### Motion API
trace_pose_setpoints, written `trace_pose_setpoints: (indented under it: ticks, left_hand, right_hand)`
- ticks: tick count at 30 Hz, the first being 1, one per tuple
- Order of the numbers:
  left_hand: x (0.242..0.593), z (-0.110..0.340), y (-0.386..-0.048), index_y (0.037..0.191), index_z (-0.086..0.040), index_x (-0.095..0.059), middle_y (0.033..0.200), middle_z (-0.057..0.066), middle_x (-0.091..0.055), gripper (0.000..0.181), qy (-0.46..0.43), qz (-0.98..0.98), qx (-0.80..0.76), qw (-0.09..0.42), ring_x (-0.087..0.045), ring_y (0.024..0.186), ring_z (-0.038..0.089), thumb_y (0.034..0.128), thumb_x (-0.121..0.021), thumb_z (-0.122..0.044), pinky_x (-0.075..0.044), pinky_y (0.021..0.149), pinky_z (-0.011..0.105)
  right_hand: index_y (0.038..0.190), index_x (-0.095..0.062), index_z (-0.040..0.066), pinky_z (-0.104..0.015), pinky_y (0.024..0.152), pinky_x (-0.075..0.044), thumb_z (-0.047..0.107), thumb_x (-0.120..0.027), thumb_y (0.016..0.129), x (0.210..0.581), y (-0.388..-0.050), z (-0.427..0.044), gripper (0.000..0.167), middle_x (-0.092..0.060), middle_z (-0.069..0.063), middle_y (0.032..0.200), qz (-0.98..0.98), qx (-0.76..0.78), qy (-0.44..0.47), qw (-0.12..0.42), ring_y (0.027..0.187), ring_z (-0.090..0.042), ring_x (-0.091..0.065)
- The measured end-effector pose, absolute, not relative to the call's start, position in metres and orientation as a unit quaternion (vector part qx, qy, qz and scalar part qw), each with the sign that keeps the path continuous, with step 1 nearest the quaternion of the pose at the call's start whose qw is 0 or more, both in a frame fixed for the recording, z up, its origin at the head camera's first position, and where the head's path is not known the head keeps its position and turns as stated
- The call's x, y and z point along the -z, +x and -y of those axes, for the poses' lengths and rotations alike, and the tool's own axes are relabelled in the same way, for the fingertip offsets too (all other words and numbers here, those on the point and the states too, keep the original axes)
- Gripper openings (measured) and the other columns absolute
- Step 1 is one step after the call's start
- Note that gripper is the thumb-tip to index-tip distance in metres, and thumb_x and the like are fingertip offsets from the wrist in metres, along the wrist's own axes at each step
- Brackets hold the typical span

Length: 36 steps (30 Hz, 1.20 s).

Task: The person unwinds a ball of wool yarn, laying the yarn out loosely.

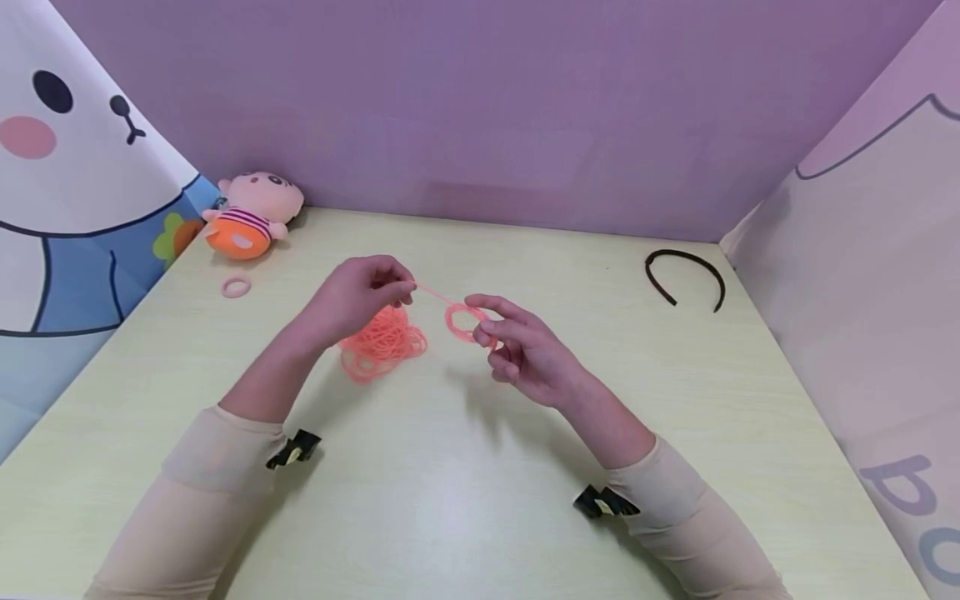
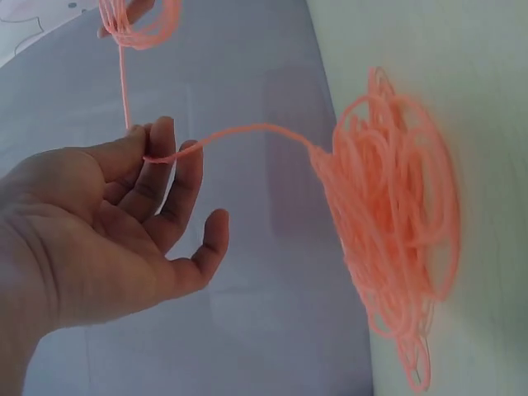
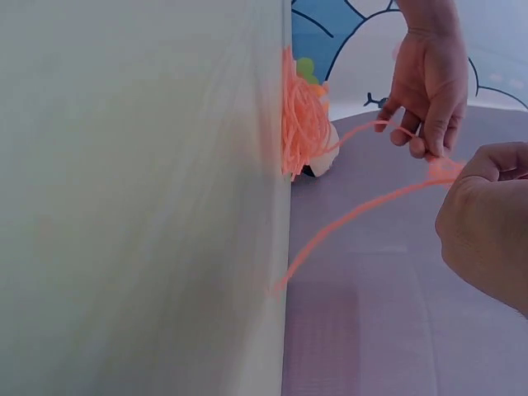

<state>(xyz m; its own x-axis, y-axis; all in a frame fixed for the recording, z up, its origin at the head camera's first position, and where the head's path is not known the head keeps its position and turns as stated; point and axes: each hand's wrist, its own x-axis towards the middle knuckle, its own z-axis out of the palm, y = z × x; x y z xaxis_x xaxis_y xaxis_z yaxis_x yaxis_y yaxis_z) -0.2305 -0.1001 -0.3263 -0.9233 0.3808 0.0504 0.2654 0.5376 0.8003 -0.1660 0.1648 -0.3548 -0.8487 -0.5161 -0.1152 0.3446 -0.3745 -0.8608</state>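
Note:
A loose heap of coral-pink yarn (image 1: 384,340) lies on the table, below and just right of my left hand (image 1: 367,292). With thumb and fingertips that hand pinches one strand, which runs from the heap in the left wrist view (image 2: 264,127). From there the strand stretches to a small coil of the same yarn (image 1: 452,323). My right hand (image 1: 528,350) holds this coil between thumb and fingers, above the table. In the right wrist view a yarn end (image 3: 330,227) trails from the right hand (image 3: 491,223) down toward the table; the fingers there are partly hidden.
A pink plush toy (image 1: 253,215) in orange shorts sits at the back left corner, with a pale pink ring (image 1: 236,287) before it. Toward the back right lies a black headband (image 1: 686,258). Purple (image 1: 510,117) and printed panels (image 1: 885,275) border the table.

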Motion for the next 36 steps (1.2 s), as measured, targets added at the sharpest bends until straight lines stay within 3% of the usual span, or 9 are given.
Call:
trace_pose_setpoints:
  ticks: [4, 11, 18, 23, 31, 36]
  left_hand:
    - [0.325, 0.108, -0.235, 0.111, -0.004, -0.067, 0.102, 0.016, -0.069, 0.021, 0.145, -0.881, -0.445, 0.064, -0.063, 0.099, 0.034, 0.1041, -0.06, -0.023, -0.051, 0.086, 0.049]
    - [0.323, 0.119, -0.239, 0.111, -0.002, -0.066, 0.102, 0.016, -0.071, 0.021, 0.109, -0.892, -0.436, 0.041, -0.064, 0.094, 0.034, 0.1053, -0.057, -0.02, -0.05, 0.078, 0.039]
    - [0.319, 0.129, -0.24, 0.112, -0.002, -0.065, 0.1, 0.014, -0.07, 0.02, 0.075, -0.898, -0.431, 0.032, -0.064, 0.088, 0.028, 0.1054, -0.054, -0.017, -0.049, 0.08, 0.04]
    - [0.316, 0.134, -0.24, 0.115, 0.0, -0.063, 0.106, 0.018, -0.068, 0.022, 0.046, -0.909, -0.413, 0.043, -0.061, 0.094, 0.03, 0.1062, -0.053, -0.018, -0.049, 0.082, 0.041]
    - [0.318, 0.146, -0.245, 0.116, -0.002, -0.062, 0.112, 0.019, -0.064, 0.023, 0.02, -0.954, -0.294, 0.061, -0.055, 0.091, 0.034, 0.1058, -0.052, -0.02, -0.046, 0.074, 0.045]
    - [0.32, 0.143, -0.243, 0.131, -0.002, -0.056, 0.127, 0.025, -0.057, 0.033, 0.095, -0.952, -0.267, 0.113, -0.055, 0.111, 0.041, 0.1007, -0.061, -0.015, -0.047, 0.088, 0.054]
  right_hand:
    - [0.134, -0.054, 0.017, -0.02, 0.047, -0.03, 0.007, -0.051, 0.1, 0.355, -0.166, -0.165, 0.036, -0.056, 0.002, 0.079, -0.495, 0.825, -0.088, 0.26, 0.041, -0.008, -0.043]
    - [0.136, -0.051, 0.016, -0.02, 0.046, -0.029, 0.007, -0.05, 0.101, 0.357, -0.167, -0.165, 0.037, -0.057, 0.003, 0.079, -0.495, 0.824, -0.091, 0.259, 0.04, -0.007, -0.044]
    - [0.14, -0.049, 0.017, -0.02, 0.046, -0.031, 0.007, -0.05, 0.101, 0.356, -0.166, -0.165, 0.04, -0.056, 0.003, 0.08, -0.496, 0.824, -0.09, 0.259, 0.04, -0.007, -0.044]
    - [0.142, -0.05, 0.018, -0.02, 0.046, -0.031, 0.007, -0.049, 0.101, 0.356, -0.166, -0.165, 0.042, -0.056, 0.002, 0.08, -0.495, 0.825, -0.09, 0.257, 0.041, -0.008, -0.045]
    - [0.141, -0.05, 0.018, -0.02, 0.046, -0.03, 0.007, -0.049, 0.101, 0.357, -0.167, -0.166, 0.042, -0.057, 0.003, 0.08, -0.493, 0.826, -0.091, 0.258, 0.04, -0.008, -0.045]
    - [0.14, -0.051, 0.019, -0.02, 0.046, -0.03, 0.006, -0.048, 0.101, 0.357, -0.166, -0.166, 0.041, -0.057, 0.002, 0.078, -0.49, 0.826, -0.102, 0.258, 0.041, -0.007, -0.045]
